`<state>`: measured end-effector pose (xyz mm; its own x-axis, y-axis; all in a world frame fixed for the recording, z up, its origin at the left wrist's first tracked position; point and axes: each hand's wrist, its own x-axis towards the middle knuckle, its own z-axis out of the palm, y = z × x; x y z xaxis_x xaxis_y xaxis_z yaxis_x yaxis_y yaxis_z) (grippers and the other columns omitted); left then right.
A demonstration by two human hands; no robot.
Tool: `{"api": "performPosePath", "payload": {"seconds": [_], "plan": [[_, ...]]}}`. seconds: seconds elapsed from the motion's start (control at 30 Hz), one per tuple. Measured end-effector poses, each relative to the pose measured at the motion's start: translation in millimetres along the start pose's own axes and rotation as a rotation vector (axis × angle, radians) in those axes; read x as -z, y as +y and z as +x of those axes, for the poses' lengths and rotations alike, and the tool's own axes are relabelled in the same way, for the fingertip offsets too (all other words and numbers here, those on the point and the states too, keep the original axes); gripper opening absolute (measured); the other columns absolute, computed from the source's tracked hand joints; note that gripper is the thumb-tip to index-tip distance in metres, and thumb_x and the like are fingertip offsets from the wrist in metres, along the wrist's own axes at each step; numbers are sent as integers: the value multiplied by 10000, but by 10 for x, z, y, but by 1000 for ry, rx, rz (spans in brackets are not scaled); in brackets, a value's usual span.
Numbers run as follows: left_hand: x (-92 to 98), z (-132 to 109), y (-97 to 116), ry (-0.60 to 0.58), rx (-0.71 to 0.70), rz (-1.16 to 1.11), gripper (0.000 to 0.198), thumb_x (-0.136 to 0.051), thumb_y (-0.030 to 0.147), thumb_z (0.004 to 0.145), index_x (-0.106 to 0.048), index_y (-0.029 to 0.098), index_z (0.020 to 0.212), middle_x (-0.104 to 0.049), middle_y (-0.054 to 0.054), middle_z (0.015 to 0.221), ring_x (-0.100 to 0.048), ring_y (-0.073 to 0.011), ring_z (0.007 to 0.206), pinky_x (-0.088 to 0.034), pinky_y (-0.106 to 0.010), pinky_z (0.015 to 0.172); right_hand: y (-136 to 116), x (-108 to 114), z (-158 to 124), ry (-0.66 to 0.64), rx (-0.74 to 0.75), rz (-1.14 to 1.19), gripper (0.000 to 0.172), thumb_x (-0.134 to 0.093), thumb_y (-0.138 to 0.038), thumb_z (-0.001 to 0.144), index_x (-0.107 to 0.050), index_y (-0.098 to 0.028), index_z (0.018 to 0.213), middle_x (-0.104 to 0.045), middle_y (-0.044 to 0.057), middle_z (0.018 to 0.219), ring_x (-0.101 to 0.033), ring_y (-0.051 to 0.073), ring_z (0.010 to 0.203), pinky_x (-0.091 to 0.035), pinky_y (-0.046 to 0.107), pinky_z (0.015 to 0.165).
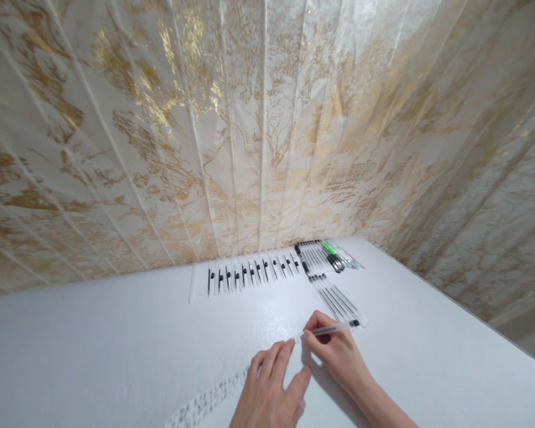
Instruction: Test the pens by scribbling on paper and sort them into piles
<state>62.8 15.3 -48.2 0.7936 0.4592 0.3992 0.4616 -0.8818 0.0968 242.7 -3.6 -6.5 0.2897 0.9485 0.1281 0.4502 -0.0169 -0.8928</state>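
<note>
My right hand point(336, 351) is closed in a writing grip round a pen point(332, 329) with a clear whitish barrel and a black end. The pen slants, its tip pointing left and down at a white sheet of paper point(323, 398). Flat on the paper lies my left hand point(271, 383), fingers spread, just left of the pen tip. Rows of small dark handwriting point(209, 393) cover the paper to the left of that hand. What the pen tip is marking is too small to make out.
Past my hands, a row of separated pen parts with black caps point(252, 273) lines the white table point(93, 345). Further right lie several clear pens point(336, 297), a bundle of black-ended pens point(314, 255) and coloured pens point(339, 255). Gold-patterned curtains point(249, 131) hang behind the table.
</note>
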Motion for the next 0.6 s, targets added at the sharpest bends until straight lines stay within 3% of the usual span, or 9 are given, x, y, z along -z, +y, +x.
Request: {"api": "performPosePath", "payload": {"seconds": [0.6], "plan": [[7,2,-57,16,-47,-2,358,-598,339,909,-554,278,1259,-564,-149,1352,-559,-312,1192,-507,-446,900,4,0,-5,-1,6,-11,143,-529,-216,759,-492,-199,623,-441,-62,530,-401,113,512,-312,226,491]]}}
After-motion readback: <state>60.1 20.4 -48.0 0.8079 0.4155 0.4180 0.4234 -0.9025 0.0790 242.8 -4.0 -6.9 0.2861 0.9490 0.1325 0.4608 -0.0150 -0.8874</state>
